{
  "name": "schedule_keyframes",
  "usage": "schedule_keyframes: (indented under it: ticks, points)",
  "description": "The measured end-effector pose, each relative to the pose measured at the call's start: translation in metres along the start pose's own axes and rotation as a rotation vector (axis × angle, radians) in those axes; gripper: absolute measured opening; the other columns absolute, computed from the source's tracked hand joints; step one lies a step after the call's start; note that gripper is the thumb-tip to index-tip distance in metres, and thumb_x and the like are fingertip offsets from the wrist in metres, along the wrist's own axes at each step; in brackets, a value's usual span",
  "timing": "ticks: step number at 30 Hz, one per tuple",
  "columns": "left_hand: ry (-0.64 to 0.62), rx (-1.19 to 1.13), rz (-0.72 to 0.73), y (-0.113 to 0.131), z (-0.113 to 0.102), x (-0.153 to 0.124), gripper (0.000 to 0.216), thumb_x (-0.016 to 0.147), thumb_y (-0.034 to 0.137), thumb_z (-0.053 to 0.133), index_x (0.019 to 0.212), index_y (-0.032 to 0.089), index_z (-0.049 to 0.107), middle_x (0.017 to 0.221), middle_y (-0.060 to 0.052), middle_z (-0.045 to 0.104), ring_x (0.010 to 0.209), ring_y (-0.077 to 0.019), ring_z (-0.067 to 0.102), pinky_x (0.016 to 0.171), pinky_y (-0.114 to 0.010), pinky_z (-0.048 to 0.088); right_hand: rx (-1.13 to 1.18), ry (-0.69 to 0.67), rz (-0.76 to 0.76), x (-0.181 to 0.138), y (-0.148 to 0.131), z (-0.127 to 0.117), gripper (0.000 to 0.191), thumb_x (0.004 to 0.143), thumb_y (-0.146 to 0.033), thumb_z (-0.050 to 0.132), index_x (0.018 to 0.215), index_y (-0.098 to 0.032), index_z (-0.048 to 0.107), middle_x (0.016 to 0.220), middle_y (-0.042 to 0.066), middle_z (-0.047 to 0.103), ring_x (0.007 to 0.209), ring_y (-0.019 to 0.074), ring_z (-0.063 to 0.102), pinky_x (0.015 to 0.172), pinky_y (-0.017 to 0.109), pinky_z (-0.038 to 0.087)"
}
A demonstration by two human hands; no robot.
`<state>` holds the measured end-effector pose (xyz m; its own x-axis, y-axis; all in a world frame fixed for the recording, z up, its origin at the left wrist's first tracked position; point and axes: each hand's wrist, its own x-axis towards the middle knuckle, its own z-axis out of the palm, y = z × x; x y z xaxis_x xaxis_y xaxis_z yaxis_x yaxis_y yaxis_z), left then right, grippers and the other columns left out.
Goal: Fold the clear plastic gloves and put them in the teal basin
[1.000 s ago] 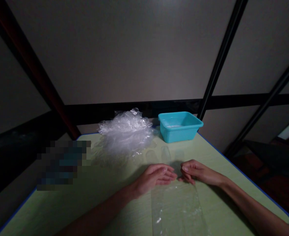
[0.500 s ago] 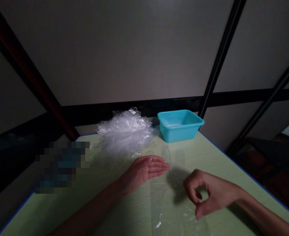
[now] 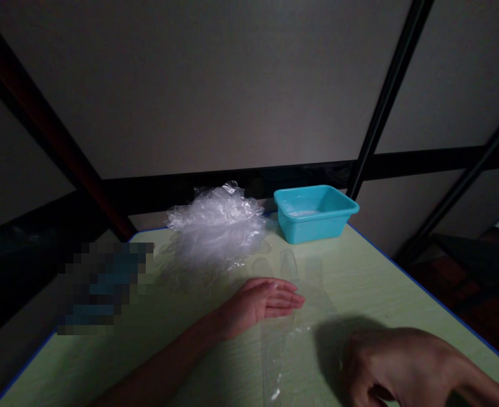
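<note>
A clear plastic glove [image 3: 274, 350] lies flat on the table, its see-through fingers pointing away from me. My left hand [image 3: 270, 299] rests across it, palm turned partly toward me, fingers stretched out together and holding nothing. At the lower right, my right hand [image 3: 389, 367] is bent downward with its fingers curled in beside the glove's near part. Its fingertips are cut off by the bottom edge, so whatever they pinch, if anything, is hidden. Beyond my left hand is a crumpled heap of clear plastic gloves [image 3: 219, 226].
A turquoise plastic basin [image 3: 312, 226] stands at the table's far right corner, with something pale inside. A pixelated patch [image 3: 109, 288] covers the left edge. The light green table [image 3: 385, 282] has a blue rim and meets panelled doors [image 3: 232, 90] behind.
My right hand has moved nearer to me and rightward, partly leaving the frame. My left hand has shifted slightly right and nearer, still flat. More of the glove's fingers now shows.
</note>
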<state>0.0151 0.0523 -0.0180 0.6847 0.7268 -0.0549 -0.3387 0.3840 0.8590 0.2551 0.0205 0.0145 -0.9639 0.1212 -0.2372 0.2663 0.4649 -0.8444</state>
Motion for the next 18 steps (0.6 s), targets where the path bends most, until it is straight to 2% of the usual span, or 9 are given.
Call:
schedule_keyframes:
  ticks: [3,7,11,15,18]
  points:
    - [-0.028,-0.014,-0.005,0.001,-0.001,0.0,0.033,0.083,0.033,0.048,0.1,0.008,0.061,0.103,-0.017,0.064,0.1,-0.0265,0.057,0.089,-0.04,0.038,-0.019,-0.004,0.039,0.001,-0.007,-0.002,0.031,0.042,0.01,0.06,0.05,-0.015,0.044,0.051,-0.011,0.039,0.044,0.0025,0.039,0.042,0.012,0.029]
    - [-0.093,0.003,-0.091,0.002,-0.002,0.0,0.041,0.084,0.039,0.045,0.103,0.006,0.06,0.105,-0.018,0.062,0.098,-0.0267,0.057,0.09,-0.042,0.036,-0.006,0.005,0.047,0.003,-0.008,0.0,0.03,0.044,0.011,0.057,0.049,-0.014,0.042,0.05,-0.01,0.037,0.043,0.002,0.037,0.041,0.012,0.028]
    - [-0.122,0.007,-0.112,0.002,-0.004,0.001,0.044,0.084,0.04,0.045,0.105,0.005,0.059,0.109,-0.018,0.06,0.101,-0.0266,0.055,0.091,-0.042,0.035,0.06,0.05,0.026,0.001,-0.002,0.002,0.027,0.042,0.01,0.056,0.054,-0.014,0.05,0.049,-0.01,0.039,0.043,0.0028,0.038,0.04,0.013,0.029]
    - [-0.144,-0.001,-0.088,-0.001,-0.005,0.001,0.044,0.083,0.04,0.047,0.105,0.005,0.06,0.108,-0.018,0.061,0.101,-0.0267,0.056,0.092,-0.041,0.035,0.139,0.247,-0.018,-0.004,-0.003,-0.005,0.016,0.051,0.0,0.055,0.059,-0.012,0.059,0.051,-0.007,0.041,0.044,0.0042,0.036,0.04,0.015,0.028]
    - [-0.155,0.007,-0.089,-0.002,-0.005,0.001,0.048,0.082,0.046,0.048,0.105,0.006,0.061,0.109,-0.017,0.061,0.102,-0.0271,0.055,0.093,-0.041,0.034,0.188,0.456,-0.09,-0.007,-0.005,-0.016,0.003,0.06,-0.01,0.06,0.062,-0.012,0.06,0.058,-0.002,0.047,0.056,0.0082,0.043,0.051,0.019,0.034]
